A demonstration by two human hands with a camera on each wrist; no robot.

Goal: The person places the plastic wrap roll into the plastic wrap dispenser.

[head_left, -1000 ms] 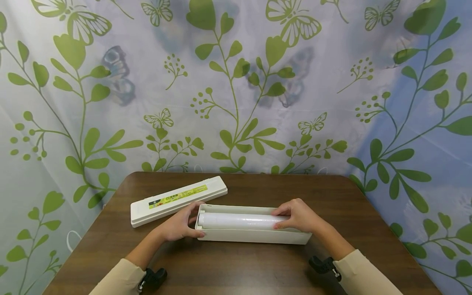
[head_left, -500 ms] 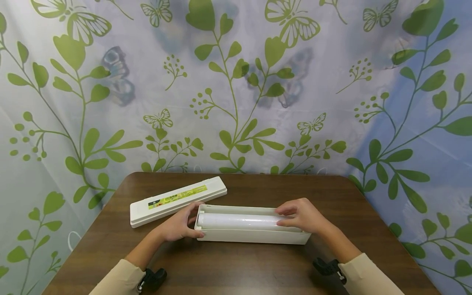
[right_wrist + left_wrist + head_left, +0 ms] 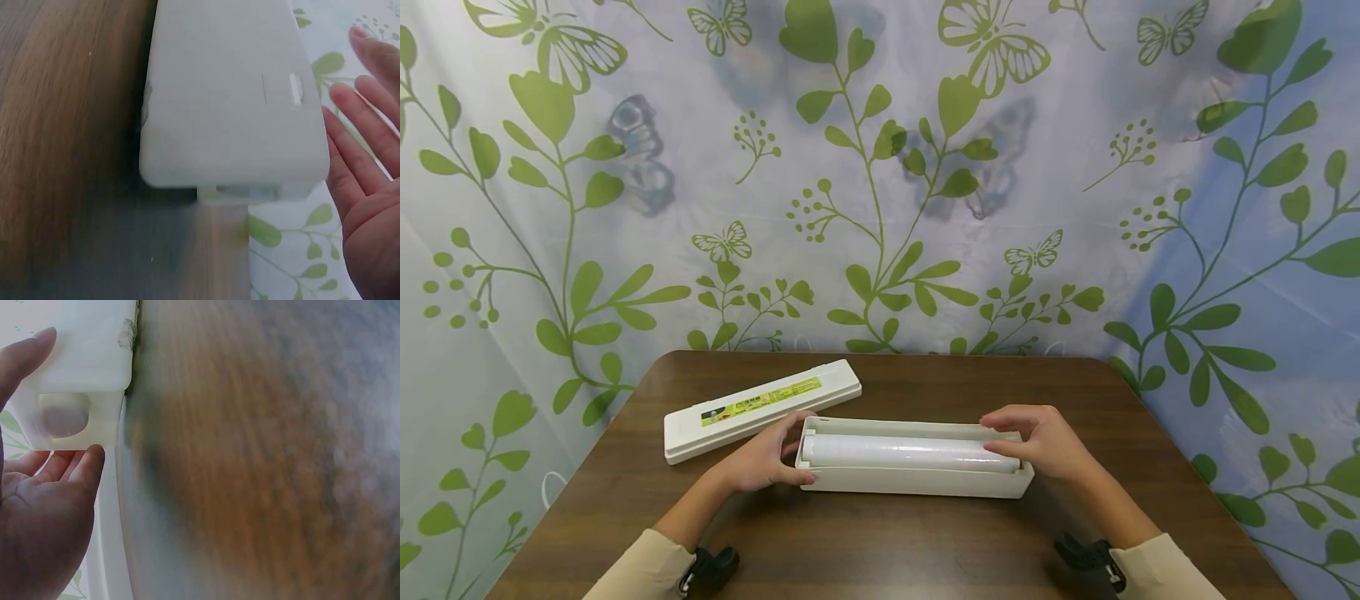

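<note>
A white dispenser box lies open in the middle of the brown table, with a roll of clear film lying lengthwise in it. My left hand grips the box's left end, thumb on the front wall and fingers behind. The left wrist view shows that end between thumb and fingers. My right hand is at the box's right end, fingers straight over the end of the roll. In the right wrist view its fingers stand beside the box, apart from it.
The box's white lid, with a green and yellow label, lies on the table behind and left of the box. A leaf and butterfly patterned cloth hangs behind the table and at its sides.
My right hand has slid rightward along the roll to the box's right end, uncovering more of the roll. The left hand and the box have stayed put.
</note>
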